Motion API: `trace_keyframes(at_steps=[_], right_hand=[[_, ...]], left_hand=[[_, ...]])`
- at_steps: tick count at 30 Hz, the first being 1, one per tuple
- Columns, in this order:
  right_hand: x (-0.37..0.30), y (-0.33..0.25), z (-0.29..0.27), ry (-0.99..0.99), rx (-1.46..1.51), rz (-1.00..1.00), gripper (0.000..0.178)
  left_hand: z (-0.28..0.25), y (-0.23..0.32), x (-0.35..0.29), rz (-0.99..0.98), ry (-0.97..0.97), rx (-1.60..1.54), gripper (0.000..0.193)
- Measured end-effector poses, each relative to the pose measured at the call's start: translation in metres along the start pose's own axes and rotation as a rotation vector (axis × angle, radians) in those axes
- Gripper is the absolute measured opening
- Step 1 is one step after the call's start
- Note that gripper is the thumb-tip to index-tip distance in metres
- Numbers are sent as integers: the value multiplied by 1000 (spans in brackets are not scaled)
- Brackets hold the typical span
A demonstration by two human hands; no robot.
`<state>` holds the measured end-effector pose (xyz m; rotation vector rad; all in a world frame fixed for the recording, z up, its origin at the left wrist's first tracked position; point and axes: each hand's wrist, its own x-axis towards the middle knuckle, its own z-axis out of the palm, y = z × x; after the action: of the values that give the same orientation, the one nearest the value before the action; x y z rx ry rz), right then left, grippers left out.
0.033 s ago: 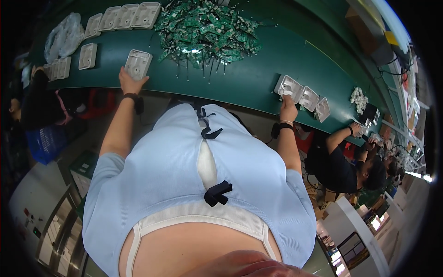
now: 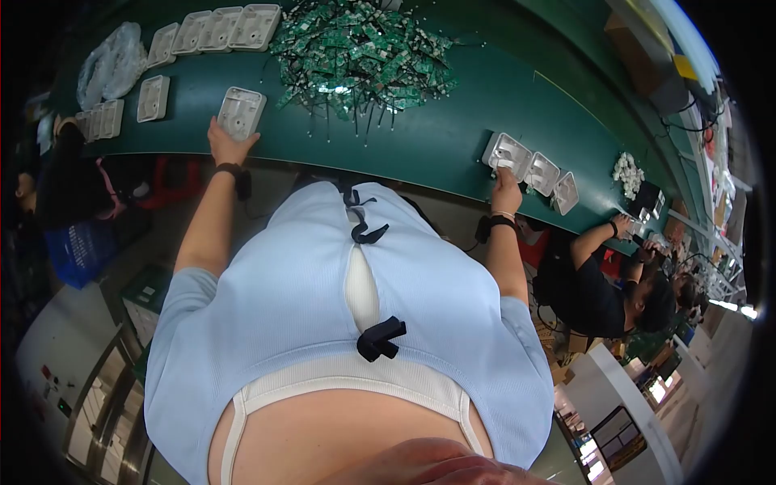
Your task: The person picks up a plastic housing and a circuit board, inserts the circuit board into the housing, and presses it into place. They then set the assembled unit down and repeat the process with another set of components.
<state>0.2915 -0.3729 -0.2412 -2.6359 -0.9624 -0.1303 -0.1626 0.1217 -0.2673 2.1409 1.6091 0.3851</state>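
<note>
My left hand point(image 2: 230, 144) grips the near end of a white plastic housing point(image 2: 242, 111), an open shallow box that lies on the green table with its hollow side up. Thumb and fingers sit on either side of its near edge. Far to the right, my right hand point(image 2: 506, 192) closes on the near edge of another white housing point(image 2: 509, 150). Its fingertips reach partly inside, and whether they hold anything small is hidden. Two more white housings, one in the middle point(image 2: 541, 173) and one at the end point(image 2: 566, 192), stand in a row beside it.
A big heap of green circuit boards with black wires point(image 2: 364, 56) lies at the back centre. Several white housings point(image 2: 222, 29) line the back left, near a clear plastic bag point(image 2: 113, 65). Small white parts point(image 2: 628, 175) lie at the right, by a co-worker in black point(image 2: 590, 283).
</note>
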Motion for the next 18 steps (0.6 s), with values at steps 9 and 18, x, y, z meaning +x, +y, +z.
trace_keyframes(at_steps=[9,18], right_hand=[[89,-56,-13,58,170,-114,29],[308,-152,88,-189,65,-220,28]], left_hand=[[-9,7,-17,-59,62,-185,112],[-50,41,-69,126,-59,-235,109]])
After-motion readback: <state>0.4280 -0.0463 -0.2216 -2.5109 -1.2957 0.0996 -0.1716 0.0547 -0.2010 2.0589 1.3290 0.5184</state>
